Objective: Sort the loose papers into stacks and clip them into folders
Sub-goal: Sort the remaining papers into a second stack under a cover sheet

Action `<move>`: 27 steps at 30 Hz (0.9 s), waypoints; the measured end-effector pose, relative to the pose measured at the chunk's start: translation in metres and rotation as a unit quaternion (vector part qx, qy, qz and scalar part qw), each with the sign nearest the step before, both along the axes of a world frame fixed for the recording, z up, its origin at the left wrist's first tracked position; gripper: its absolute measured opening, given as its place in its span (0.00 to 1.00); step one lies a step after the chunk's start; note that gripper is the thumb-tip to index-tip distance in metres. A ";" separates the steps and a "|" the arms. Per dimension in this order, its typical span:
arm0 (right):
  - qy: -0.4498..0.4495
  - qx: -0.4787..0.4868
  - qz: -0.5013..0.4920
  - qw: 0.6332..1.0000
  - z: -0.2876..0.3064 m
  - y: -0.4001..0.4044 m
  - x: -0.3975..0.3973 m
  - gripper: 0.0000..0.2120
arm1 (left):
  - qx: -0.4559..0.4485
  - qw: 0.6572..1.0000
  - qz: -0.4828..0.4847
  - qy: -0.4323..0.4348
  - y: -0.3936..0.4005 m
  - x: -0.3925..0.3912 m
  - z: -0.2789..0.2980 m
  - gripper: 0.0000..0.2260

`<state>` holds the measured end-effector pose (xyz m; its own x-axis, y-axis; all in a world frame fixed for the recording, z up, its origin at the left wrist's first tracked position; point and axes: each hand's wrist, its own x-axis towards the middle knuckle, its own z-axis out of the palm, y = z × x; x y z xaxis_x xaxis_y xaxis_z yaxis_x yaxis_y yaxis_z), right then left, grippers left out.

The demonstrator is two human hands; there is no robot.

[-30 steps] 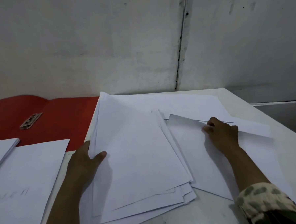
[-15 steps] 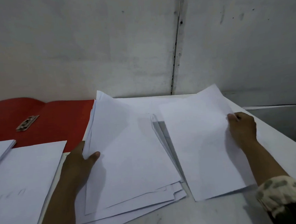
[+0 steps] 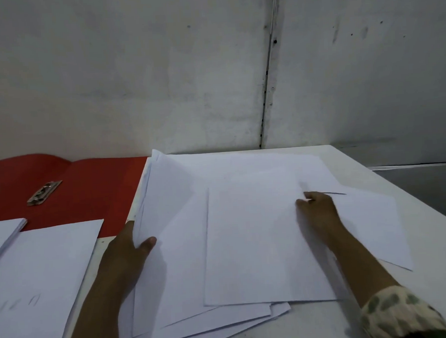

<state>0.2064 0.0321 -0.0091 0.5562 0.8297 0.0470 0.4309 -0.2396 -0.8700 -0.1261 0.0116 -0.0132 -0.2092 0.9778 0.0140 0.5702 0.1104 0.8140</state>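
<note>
A fanned stack of white papers (image 3: pixel 175 261) lies in the middle of the white table (image 3: pixel 429 282). My left hand (image 3: pixel 129 254) grips the stack's left edge, thumb on top. A single white sheet (image 3: pixel 257 244) lies flat over the stack's right part, and my right hand (image 3: pixel 318 211) pinches its upper right edge. Another white sheet (image 3: pixel 375 228) lies under my right wrist. An open red folder (image 3: pixel 88 191) with a metal clip (image 3: pixel 44 192) lies at the back left.
Two more white paper piles sit at the left: a large one (image 3: pixel 41 281) with faint writing and a thinner one (image 3: pixel 3 234) at the edge. A grey wall stands behind the table. The table's right edge runs diagonally at the right.
My right hand lifted one sheet from the right side, carried it left and laid it on the middle stack. My left hand kept its hold on the stack's left edge.
</note>
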 end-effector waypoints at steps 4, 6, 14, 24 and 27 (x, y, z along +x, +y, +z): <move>0.008 -0.007 0.053 0.999 -0.005 0.004 -0.031 0.18 | -0.008 1.000 -0.001 0.009 0.001 0.001 0.000 0.21; -0.003 -0.004 0.063 0.998 -0.005 0.005 -0.044 0.17 | -0.013 1.000 -0.002 0.017 0.001 0.003 0.000 0.22; -0.019 -0.018 0.145 0.989 -0.011 0.008 -0.077 0.21 | -0.035 0.998 0.017 0.056 0.003 0.002 0.000 0.23; -0.180 -0.094 0.240 0.949 -0.014 0.005 -0.087 0.31 | -0.078 0.996 -0.010 0.032 0.004 0.005 0.005 0.26; -0.196 -0.095 0.217 0.952 -0.012 0.009 -0.085 0.37 | -0.090 0.996 -0.013 0.002 0.006 0.002 0.007 0.26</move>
